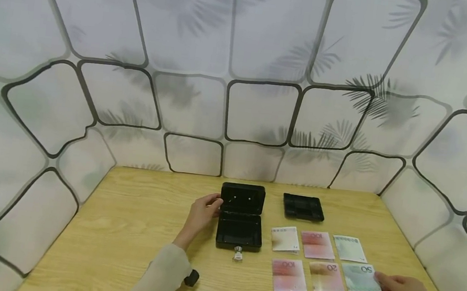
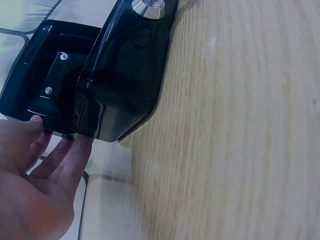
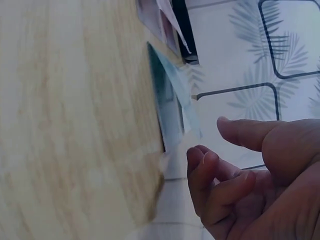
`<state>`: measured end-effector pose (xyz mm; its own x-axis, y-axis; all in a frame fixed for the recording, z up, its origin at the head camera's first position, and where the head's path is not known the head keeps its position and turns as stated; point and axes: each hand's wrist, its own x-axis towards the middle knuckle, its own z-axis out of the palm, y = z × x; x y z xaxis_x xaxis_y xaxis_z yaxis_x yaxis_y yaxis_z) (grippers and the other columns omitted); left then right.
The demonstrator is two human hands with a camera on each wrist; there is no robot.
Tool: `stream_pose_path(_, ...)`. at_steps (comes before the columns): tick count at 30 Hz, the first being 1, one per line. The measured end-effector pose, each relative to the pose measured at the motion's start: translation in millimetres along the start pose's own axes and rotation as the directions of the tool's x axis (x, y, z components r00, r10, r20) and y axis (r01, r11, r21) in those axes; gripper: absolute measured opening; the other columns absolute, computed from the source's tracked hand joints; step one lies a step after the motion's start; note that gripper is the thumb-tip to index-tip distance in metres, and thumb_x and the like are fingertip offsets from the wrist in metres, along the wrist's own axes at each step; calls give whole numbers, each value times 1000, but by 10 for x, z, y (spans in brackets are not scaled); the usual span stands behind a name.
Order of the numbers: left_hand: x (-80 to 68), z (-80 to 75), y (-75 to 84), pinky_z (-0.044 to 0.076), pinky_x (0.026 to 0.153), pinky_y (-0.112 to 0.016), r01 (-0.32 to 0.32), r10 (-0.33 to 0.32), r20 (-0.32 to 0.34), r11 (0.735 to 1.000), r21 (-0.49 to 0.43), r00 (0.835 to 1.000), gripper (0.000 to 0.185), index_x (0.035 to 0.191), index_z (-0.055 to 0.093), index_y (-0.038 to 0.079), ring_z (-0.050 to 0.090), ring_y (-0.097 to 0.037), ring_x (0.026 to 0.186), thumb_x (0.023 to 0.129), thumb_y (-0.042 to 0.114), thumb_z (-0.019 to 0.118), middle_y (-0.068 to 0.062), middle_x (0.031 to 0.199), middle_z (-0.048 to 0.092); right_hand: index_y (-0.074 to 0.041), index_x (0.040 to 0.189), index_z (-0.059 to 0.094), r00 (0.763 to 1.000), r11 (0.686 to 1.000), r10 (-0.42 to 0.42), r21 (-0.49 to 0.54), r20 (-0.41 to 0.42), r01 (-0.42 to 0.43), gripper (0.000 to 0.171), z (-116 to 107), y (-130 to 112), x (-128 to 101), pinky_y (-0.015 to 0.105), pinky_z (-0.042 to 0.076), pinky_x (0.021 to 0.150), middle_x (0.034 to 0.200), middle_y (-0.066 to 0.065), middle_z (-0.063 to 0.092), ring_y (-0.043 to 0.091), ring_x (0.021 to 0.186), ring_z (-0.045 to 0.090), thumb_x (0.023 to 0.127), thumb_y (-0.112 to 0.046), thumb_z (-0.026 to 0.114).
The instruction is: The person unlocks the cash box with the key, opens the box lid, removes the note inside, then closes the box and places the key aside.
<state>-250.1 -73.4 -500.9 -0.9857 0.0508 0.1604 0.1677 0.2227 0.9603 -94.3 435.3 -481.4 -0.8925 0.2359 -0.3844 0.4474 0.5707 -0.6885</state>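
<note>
A black cash box [image 1: 239,232] stands open at the table's middle, its lid [image 1: 242,198] upright and a key [image 1: 238,253] in its front lock. My left hand [image 1: 215,202] rests against the lid's left edge. In the left wrist view its straight fingers [image 2: 75,150] touch the box [image 2: 125,75] near the hinge. Several banknotes lie in two rows to the right of the box. My right hand [image 1: 380,280] sits at the right edge of the green 20 note [image 1: 362,278]. Its fingers [image 3: 200,165] are loosely curled beside that note [image 3: 172,105] and hold nothing.
A black tray insert [image 1: 303,207] lies behind the notes. The wooden table [image 1: 128,229] is closed in by patterned white walls [image 1: 259,110] at the back and on both sides. A small black object [image 1: 191,277] sits by my left sleeve.
</note>
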Motion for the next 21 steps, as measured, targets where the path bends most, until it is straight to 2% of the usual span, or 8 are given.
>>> stream_pose_path(3,0,6,1,64,80,-34,5,-5,-1,1000,1,1000,35,133,64,-7,74,-32,94,106,15,62,-27,123,68,15,110,66,1000,1000,-28,0,-4,28,63,-47,-62,14,26,50,57,83,0,68,15,72,58,105,-47,56)
stream_pose_path(7,3,11,-4,65,80,-35,-1,1,-6,1000,-3,1000,35,133,64,-8,74,-33,93,105,15,62,-28,123,68,20,129,56,995,996,-89,-21,-50,88,72,-64,-223,42,29,54,59,95,3,71,16,76,62,106,-49,53)
stream_pose_path(15,-6,7,4,65,80,-37,4,-4,-2,1000,0,1000,36,133,63,-8,74,-33,93,106,14,62,-28,124,68,17,132,57,955,963,-269,-25,-127,268,60,99,-720,140,27,50,52,102,15,71,20,70,64,109,-38,54)
stream_pose_path(21,0,11,14,65,79,-35,7,-7,-2,1000,10,1000,36,133,63,-9,74,-32,92,106,14,62,-28,123,68,17,129,59,933,942,-336,-32,-128,335,53,203,-1040,313,33,55,54,105,23,69,25,74,67,108,-31,56)
